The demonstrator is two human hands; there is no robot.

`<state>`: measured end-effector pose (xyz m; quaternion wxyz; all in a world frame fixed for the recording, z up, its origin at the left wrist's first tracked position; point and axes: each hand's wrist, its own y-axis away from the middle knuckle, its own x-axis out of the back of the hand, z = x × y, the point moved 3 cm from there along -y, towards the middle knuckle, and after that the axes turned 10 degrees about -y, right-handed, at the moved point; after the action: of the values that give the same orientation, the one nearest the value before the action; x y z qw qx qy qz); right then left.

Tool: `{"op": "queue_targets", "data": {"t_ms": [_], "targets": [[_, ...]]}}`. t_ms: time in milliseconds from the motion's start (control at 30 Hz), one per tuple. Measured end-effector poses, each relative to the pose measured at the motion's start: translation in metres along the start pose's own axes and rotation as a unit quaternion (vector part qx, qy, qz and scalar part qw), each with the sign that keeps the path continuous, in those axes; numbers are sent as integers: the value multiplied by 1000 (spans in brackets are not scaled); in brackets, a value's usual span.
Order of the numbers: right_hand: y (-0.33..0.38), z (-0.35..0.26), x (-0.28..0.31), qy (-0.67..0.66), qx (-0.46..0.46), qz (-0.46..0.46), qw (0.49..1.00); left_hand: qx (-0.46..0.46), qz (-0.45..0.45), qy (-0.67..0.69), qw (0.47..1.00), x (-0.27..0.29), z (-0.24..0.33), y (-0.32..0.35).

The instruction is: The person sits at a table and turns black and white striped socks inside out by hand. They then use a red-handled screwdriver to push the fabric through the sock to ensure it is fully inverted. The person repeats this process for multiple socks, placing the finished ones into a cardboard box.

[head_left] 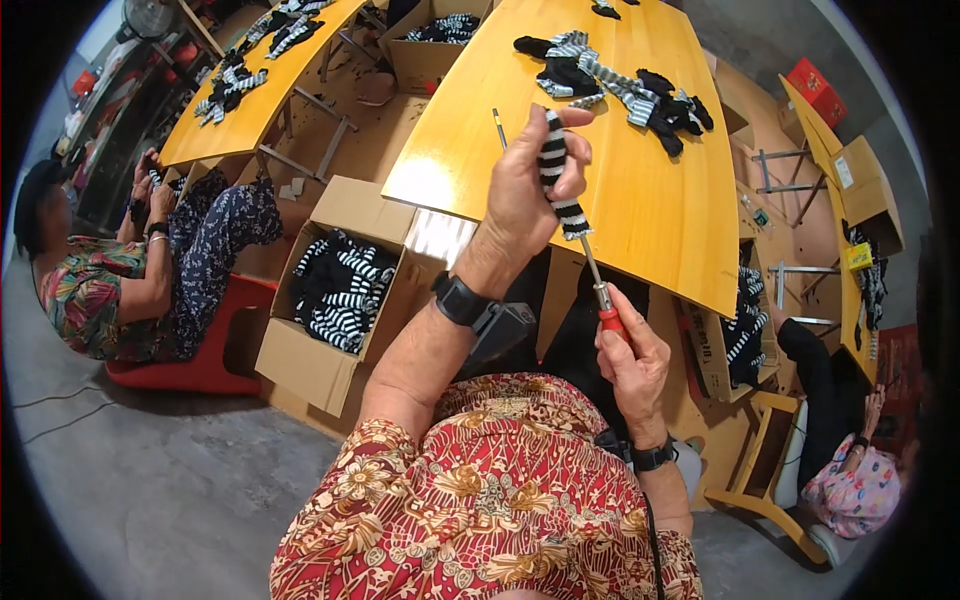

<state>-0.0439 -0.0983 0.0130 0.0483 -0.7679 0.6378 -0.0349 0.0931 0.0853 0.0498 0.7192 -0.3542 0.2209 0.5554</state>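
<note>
My left hand (530, 180) is raised over the near edge of the yellow table (440, 160), its fingers closed round a small black-and-white striped knit piece (570, 216). The piece hangs like a narrow tube, with a pale ribbed edge at its lower end. In my right hand (636, 362), lower and to the right, is a screwdriver (610, 318) with a red handle. Its metal shaft points up into the open end of the knit piece, so the tip is hidden. A thin dark stick with a yellow band (500, 128) shows just left of my left hand.
Striped knit pieces (640, 95) lie heaped on the table's far part. An open carton (330, 375) of them stands at my left, another carton (715, 350) at my right. One person (130, 290) sits on a red chair (215, 345) at left, another (850, 490) at right.
</note>
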Motion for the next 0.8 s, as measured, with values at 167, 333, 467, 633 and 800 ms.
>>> {"op": "queue_targets", "data": {"t_ms": [167, 333, 467, 633, 800], "targets": [[4, -9, -6, 114, 121, 17, 986, -50, 27, 43, 997, -16, 6, 6], [4, -9, -6, 157, 216, 9, 964, -69, 37, 31, 996, -16, 10, 2], [-5, -14, -13, 160, 190, 23, 968, -55, 39, -19, 998, -28, 0, 7], [-5, -13, -10, 146, 184, 11, 972, -64, 53, -45, 996, -19, -1, 10], [-3, -11, -13, 159, 214, 27, 963, -100, 43, -63, 992, -26, 0, 10]]}}
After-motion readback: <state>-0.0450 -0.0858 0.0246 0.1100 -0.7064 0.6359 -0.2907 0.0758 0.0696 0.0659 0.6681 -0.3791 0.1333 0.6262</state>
